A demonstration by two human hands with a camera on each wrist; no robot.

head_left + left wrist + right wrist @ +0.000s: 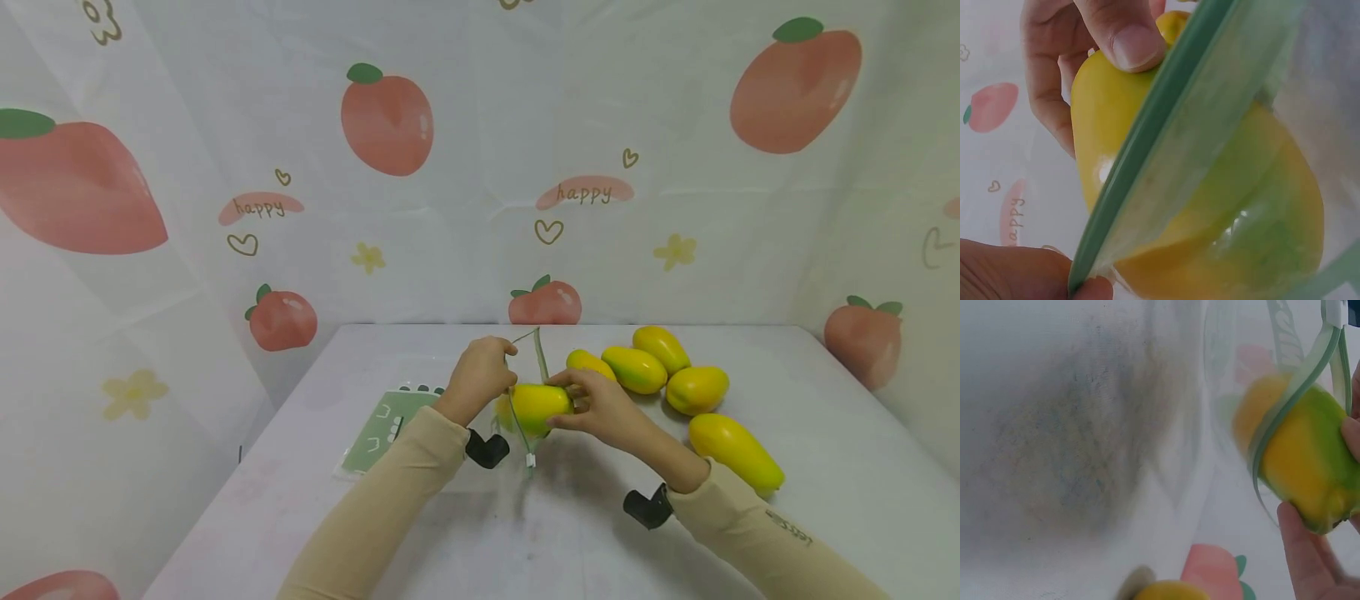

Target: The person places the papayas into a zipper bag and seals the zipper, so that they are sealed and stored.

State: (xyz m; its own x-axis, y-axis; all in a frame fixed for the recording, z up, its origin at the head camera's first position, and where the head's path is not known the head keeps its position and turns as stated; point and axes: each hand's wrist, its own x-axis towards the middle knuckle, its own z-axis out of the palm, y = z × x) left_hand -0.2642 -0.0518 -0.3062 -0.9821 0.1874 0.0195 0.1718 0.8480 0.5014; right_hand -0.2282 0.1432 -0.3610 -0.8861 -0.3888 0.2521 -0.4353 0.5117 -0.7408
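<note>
A yellow-green papaya (538,407) is partly inside a clear zip bag with a green-edged mouth (1141,134); its near end sticks out of the opening. My right hand (603,408) grips that outer end, with thumb and fingers on either side of the fruit (1316,453). With thumb and finger, my left hand (480,377) pinches the bag's rim on the left side. The mouth stands spread around the papaya, and a white slider (531,460) sits at its near corner. In the left wrist view the fruit's inner part shows hazily through the plastic.
Several more yellow papayas lie on the table to the right, one long one (737,454) nearest my right forearm. A green bag with a cartoon face (386,429) lies flat on the left. The printed curtain (465,250) rises behind the table's far edge.
</note>
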